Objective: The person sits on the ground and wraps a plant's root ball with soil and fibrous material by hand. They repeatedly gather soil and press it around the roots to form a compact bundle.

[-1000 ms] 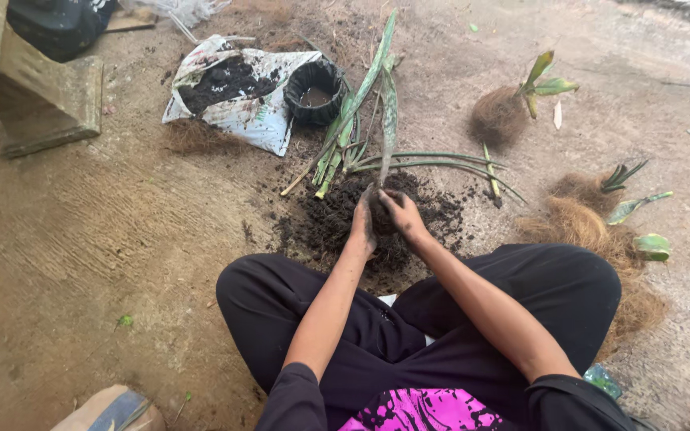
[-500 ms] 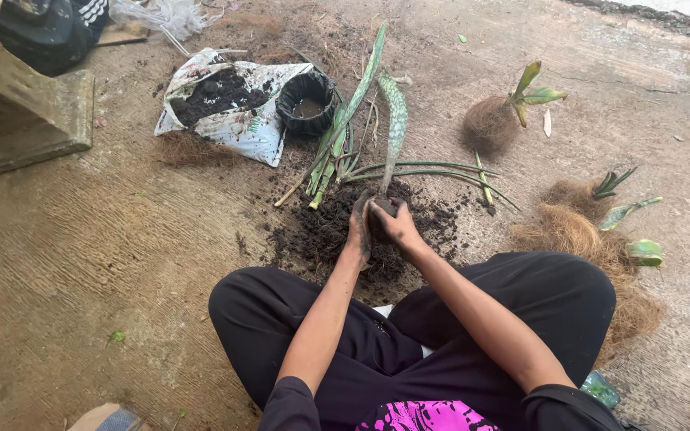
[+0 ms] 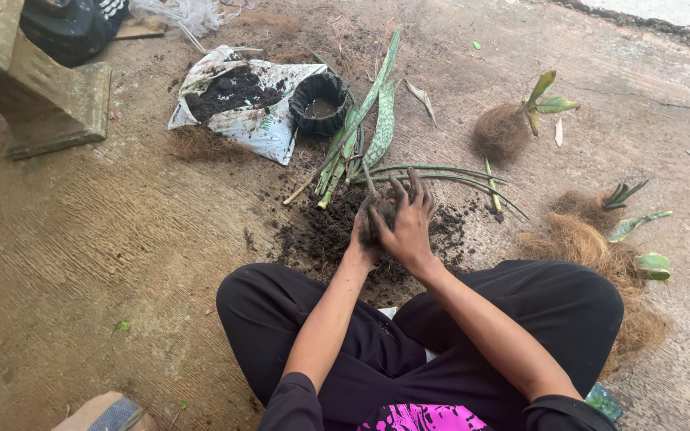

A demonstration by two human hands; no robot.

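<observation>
On the concrete floor (image 3: 81, 263), at 12 o'clock from the crossed legs, the left hand (image 3: 363, 231) and right hand (image 3: 407, 219) clasp a soil clump (image 3: 381, 214) over the dark soil pile (image 3: 325, 235). Firm, even squeezing from both hands would probably pack it well. Since 0.5 s ago, the right fingers have spread wider.

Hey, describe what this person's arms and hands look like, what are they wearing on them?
Both forearms are bare: black sleeves are pushed up around the elbows. The left hand and right hand wear no gloves, and their fingers are smeared with dark soil. No rings, watch or bracelets can be made out. The black top has a bright pink printed patch on the front.
</observation>
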